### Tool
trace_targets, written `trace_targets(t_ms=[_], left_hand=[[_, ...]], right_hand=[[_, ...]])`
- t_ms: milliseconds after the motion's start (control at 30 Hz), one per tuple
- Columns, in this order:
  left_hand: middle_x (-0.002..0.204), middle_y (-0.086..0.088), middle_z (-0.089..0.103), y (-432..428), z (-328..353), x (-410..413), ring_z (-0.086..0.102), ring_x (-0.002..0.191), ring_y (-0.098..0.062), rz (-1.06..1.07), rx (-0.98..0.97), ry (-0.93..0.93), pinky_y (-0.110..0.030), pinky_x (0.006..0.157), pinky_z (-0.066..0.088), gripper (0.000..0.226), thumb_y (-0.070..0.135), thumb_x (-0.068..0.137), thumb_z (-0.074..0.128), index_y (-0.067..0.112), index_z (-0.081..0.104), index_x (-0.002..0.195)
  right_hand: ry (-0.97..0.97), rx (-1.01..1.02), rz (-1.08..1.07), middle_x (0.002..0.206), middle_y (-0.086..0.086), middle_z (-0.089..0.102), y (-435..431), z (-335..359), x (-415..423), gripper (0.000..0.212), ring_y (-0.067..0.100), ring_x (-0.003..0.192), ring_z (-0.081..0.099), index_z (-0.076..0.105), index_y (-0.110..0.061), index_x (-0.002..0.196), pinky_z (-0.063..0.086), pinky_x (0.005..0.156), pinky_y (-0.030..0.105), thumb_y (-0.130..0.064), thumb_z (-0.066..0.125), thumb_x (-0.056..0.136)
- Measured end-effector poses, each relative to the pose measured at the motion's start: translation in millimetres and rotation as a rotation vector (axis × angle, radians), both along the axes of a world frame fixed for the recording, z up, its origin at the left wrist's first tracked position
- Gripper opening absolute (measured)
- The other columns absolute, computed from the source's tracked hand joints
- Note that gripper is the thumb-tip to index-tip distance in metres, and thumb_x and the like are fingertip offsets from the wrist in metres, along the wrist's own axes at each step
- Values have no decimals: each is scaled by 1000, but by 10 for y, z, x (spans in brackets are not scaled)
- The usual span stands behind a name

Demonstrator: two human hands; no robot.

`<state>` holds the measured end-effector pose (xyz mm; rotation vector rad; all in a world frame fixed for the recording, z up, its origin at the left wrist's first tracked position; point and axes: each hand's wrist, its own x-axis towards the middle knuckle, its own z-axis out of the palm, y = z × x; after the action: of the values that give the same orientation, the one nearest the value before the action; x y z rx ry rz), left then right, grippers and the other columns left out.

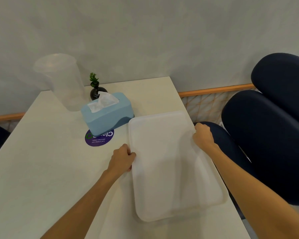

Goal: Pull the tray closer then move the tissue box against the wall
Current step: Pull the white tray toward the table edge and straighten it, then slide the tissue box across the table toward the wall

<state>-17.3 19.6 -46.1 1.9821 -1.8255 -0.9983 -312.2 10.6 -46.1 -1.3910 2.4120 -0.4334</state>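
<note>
A flat white rectangular plastic tray (173, 163) lies on the cream-white table (47, 169), toward the table's 3 o'clock edge, its long sides running away from the person. The left hand (122, 158) is closed on the tray's 9 o'clock rim, fingers curled over the lip. The right hand (203, 135) grips the rim near the 1 o'clock corner, fingers wrapped around the edge. The tray looks slightly blurred.

At about 11 o'clock from the tray, just beside its far corner, sits the light blue tissue box (107, 112) with a white tissue (103, 100) sticking up. It partly covers a round purple sticker (98, 138). Behind the box, at 12 o'clock from it, stands a small dark vase with a green sprig (95, 90), close to the pale grey wall (145, 40). A clear plastic cup (62, 80) stands at 10 o'clock from the box. Dark navy padded seats (269, 135) lie off the table's 3 o'clock side.
</note>
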Motion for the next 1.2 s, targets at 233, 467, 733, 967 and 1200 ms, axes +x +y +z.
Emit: trace_targets(t_ms=[233, 467, 733, 967, 1200], left_hand=[[75, -11, 72, -10, 43, 56, 71, 69, -28, -12, -3, -41, -45, 78, 59, 17, 30, 88, 59, 13, 57, 85], [79, -3, 71, -111, 144, 301, 69, 71, -21, 65, -87, -6, -42, 79, 59, 19, 34, 89, 58, 16, 63, 88], [87, -11, 71, -354, 284, 947, 64, 64, -22, 458, -37, 424, -31, 61, 54, 30, 29, 87, 63, 3, 65, 103], [110, -7, 60, -715, 422, 1159, 60, 93, -21, 663, -44, 636, -37, 85, 48, 45, 39, 91, 55, 9, 53, 125], [117, -11, 58, -1017, 433, 995, 58, 85, -18, 678, 42, 674, -29, 64, 47, 49, 49, 92, 47, 13, 48, 125]], right_hand=[[-23, 29, 10, 117, 25, 57, -29, 91, 28, 26, 36, 100, 56, 54, 5, 115, 49, 78, 42, -3, 50, 91], [-27, -70, 167, 124, 21, 55, -326, 355, 336, 35, 36, 110, 55, 51, 0, 124, 51, 85, 40, -10, 52, 90], [-270, -66, 326, 134, 16, 50, -676, 627, 875, 40, 31, 126, 45, 52, -5, 130, 40, 100, 35, -14, 53, 91], [-501, -77, 309, 138, 13, 51, -1075, 720, 1455, 41, 28, 124, 50, 50, -5, 132, 40, 86, 28, -25, 49, 96], [-621, -27, 258, 119, 14, 57, -1462, 691, 1867, 52, 25, 92, 49, 51, 1, 127, 39, 67, 29, -39, 35, 98]])
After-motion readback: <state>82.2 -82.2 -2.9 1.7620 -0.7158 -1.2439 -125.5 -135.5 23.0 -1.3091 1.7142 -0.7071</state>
